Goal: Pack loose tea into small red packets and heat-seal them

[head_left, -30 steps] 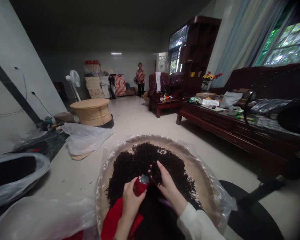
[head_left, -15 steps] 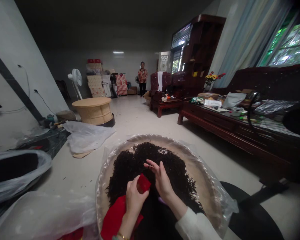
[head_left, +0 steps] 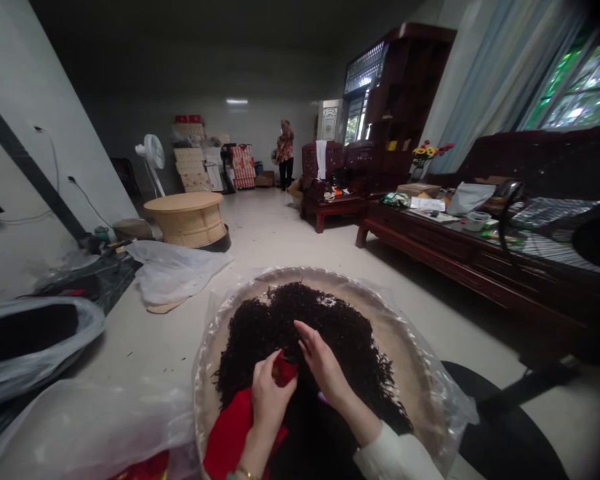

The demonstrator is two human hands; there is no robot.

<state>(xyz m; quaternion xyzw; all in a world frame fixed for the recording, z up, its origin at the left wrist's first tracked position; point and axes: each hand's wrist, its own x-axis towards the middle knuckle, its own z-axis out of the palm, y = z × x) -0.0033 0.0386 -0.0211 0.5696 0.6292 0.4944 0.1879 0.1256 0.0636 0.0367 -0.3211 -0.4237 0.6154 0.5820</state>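
Pale floor (head_left: 260, 233) all round, and over one round tray (head_left: 425, 387), left hand (head_left: 270, 397) grips the red pouch (head_left: 285, 371)! Right hand (head_left: 329, 372) curves half-open beside it (its load, can't tell). Mouth wide and upright, palm close: that limits spills! Count: one pouch, one dark leafy heap (head_left: 260, 333), two hands.

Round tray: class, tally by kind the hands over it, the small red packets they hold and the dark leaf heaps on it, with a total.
Hands: 2 (left hand, right hand)
Small red packet: 1
Dark leaf heap: 1
Total: 4
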